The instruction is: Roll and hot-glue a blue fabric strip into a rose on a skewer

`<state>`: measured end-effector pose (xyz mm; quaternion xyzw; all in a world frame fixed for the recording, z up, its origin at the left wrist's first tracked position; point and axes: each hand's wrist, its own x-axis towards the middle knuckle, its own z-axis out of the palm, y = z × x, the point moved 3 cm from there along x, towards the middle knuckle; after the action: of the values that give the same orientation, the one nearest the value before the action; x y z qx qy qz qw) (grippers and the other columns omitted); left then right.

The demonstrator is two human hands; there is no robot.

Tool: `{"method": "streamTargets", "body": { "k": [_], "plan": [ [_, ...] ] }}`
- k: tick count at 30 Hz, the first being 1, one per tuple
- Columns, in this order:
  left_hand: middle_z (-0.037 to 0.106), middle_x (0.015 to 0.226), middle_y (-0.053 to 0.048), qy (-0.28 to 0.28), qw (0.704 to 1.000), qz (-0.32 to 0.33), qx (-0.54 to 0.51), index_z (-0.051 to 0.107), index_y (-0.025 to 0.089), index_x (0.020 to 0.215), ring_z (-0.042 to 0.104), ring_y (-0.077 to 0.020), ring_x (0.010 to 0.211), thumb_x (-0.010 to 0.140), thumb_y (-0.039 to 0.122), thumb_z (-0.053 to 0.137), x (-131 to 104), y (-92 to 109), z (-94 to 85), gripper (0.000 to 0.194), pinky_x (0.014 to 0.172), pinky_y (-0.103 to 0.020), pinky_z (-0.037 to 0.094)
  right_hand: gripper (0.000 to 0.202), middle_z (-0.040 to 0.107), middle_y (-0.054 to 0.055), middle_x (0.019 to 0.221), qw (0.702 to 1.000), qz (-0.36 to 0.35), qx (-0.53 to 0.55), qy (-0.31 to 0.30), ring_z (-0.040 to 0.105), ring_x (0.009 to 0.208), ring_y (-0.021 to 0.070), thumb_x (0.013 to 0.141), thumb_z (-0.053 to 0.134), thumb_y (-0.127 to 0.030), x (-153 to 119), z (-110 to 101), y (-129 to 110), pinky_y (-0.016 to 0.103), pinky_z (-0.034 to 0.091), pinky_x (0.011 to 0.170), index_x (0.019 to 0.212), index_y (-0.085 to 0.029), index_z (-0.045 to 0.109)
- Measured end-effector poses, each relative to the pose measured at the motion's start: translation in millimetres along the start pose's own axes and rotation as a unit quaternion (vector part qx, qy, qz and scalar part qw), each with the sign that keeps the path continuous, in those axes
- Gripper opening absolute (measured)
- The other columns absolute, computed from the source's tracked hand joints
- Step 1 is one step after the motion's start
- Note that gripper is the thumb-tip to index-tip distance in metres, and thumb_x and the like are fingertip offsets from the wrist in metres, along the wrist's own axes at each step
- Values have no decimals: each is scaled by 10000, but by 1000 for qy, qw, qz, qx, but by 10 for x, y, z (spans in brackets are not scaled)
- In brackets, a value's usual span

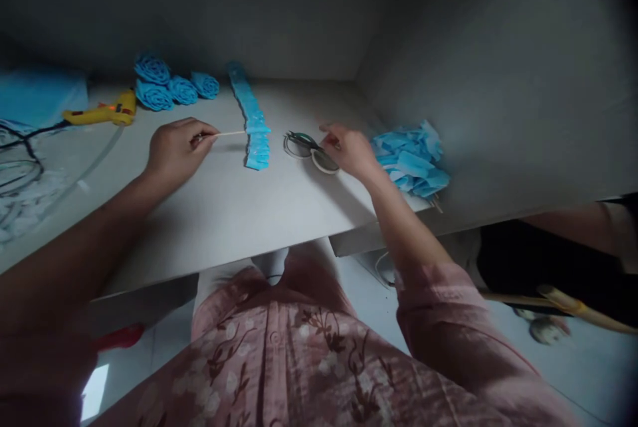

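Note:
My left hand (pixel 180 148) pinches a thin pale stick (pixel 230 133), which points right. The stick's far end meets a ruffled blue crepe-paper strip (pixel 258 151) that lies lengthwise on the table. On the right, my right hand (pixel 349 150) is beside a pair of scissors (pixel 304 140) with dark parts and large loops. Its fingers are loosely bent and partly apart, right over the scissors' near end; whether they touch it I cannot make out.
Several rolled blue paper roses (pixel 154 70) stand at the back left, near a yellow glue gun (pixel 124 108) with a cord. Blue sheets (pixel 42 96) lie at the far left. A pile of blue paper flowers (pixel 411 158) on sticks rests by the right-hand wall (pixel 498 101). Another person's arm (pixel 573 224) shows at right.

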<state>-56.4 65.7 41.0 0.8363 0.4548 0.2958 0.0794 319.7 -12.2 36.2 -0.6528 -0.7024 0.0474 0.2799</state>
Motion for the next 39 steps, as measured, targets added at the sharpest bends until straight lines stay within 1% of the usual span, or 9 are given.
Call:
{"method": "streamTargets", "body": {
  "k": [4, 11, 18, 21, 26, 30, 34, 36, 39],
  "plan": [
    [782, 1018, -82, -31, 999, 29, 7, 802, 211, 1085, 694, -258, 957, 1052, 432, 528, -76, -27, 55, 353, 903, -425, 533, 603, 829, 223, 1371, 987, 28, -145, -61, 761, 1232, 376, 986, 695, -217, -313, 161, -2, 485, 603, 1032, 1584, -144, 686],
    [791, 984, -48, -34, 998, 47, -10, 804, 265, 1057, 708, -255, 927, 1031, 448, 543, -169, -119, 112, 319, 831, -395, 522, 602, 835, 217, 1346, 982, 55, -166, -73, 790, 1207, 374, 1012, 668, -231, -277, 190, -17, 468, 602, 1031, 1608, -150, 658],
    [817, 1016, -62, -59, 997, 49, -11, 792, 297, 1030, 724, -282, 914, 1036, 433, 545, -172, -102, 135, 282, 822, -414, 536, 592, 829, 264, 1315, 965, 156, -206, -49, 800, 1117, 378, 1019, 679, -203, -271, 37, -15, 456, 591, 942, 1601, -105, 650],
    [814, 1009, -45, -57, 997, 52, -17, 793, 323, 1034, 722, -283, 926, 1037, 434, 559, -189, -87, 118, 259, 836, -420, 544, 604, 819, 244, 1361, 975, 123, -184, -33, 784, 1174, 373, 1028, 675, -253, -268, 40, -136, 454, 592, 993, 1617, -130, 633],
    [833, 1056, -39, -57, 996, 64, -21, 797, 328, 1036, 741, -282, 978, 1044, 438, 558, -209, -54, 113, 263, 878, -422, 560, 580, 801, 234, 1401, 978, 76, -178, -83, 743, 1301, 385, 1028, 648, -223, -307, 194, -369, 442, 573, 1061, 1602, -139, 661],
    [833, 1026, -64, -54, 996, 75, -7, 818, 275, 1052, 741, -277, 953, 1048, 418, 531, -209, -44, 127, 320, 861, -420, 568, 512, 798, 246, 1385, 972, 108, -197, -65, 761, 1239, 394, 1025, 646, -196, -218, 198, -269, 468, 598, 1017, 1526, -149, 743],
    [844, 1043, -75, -54, 996, 70, -9, 815, 296, 1017, 765, -297, 976, 1051, 457, 518, -201, -36, 142, 339, 870, -439, 575, 434, 785, 283, 1400, 972, 128, -186, -64, 751, 1214, 412, 1039, 692, -213, -46, 87, -114, 499, 597, 1007, 1447, -109, 793],
    [848, 1046, -88, -51, 996, 69, -14, 815, 287, 997, 771, -304, 980, 1043, 457, 515, -198, -21, 141, 348, 879, -447, 580, 389, 767, 285, 1448, 977, 101, -182, -54, 704, 1325, 423, 1065, 681, -226, 6, 38, -126, 506, 571, 1082, 1409, -97, 811],
    [845, 1055, -81, -61, 996, 69, -20, 824, 273, 1009, 756, -288, 958, 1036, 445, 533, -191, 4, 119, 340, 885, -436, 581, 380, 786, 191, 1457, 994, 33, -99, -26, 717, 1336, 352, 1097, 621, -226, 34, 44, -235, 463, 550, 1146, 1425, -187, 810]
  ]
}}
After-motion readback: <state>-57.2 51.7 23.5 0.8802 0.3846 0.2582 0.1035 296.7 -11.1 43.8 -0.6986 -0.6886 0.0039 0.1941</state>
